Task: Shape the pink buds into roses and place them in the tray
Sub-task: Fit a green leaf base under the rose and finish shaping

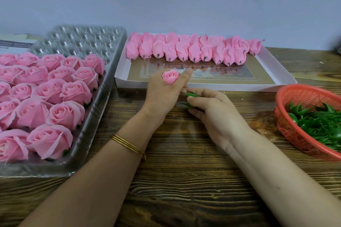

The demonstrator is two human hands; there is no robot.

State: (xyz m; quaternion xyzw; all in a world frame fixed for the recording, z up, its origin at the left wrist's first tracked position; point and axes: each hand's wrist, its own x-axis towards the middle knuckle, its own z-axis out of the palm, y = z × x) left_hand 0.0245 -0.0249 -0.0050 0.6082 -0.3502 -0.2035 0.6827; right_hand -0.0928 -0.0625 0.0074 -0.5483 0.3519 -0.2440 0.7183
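Note:
My left hand (163, 94) holds a small pink bud (170, 77) upright between thumb and fingers, its petals still tight. Just to its right, my right hand (212, 110) pinches a green leaf base (191, 96) close under the bud. Behind them a white box (276, 64) holds rows of unshaped pink buds (188, 49) along its far side. On the left, a clear plastic tray (103, 86) is filled with several finished pink roses (55, 97); its far cells are bare.
A red mesh basket (295, 96) of green leaf bases (317, 121) sits at the right edge of the dark wooden table (184, 180). A pale wall runs behind everything. A gold bangle circles my left wrist.

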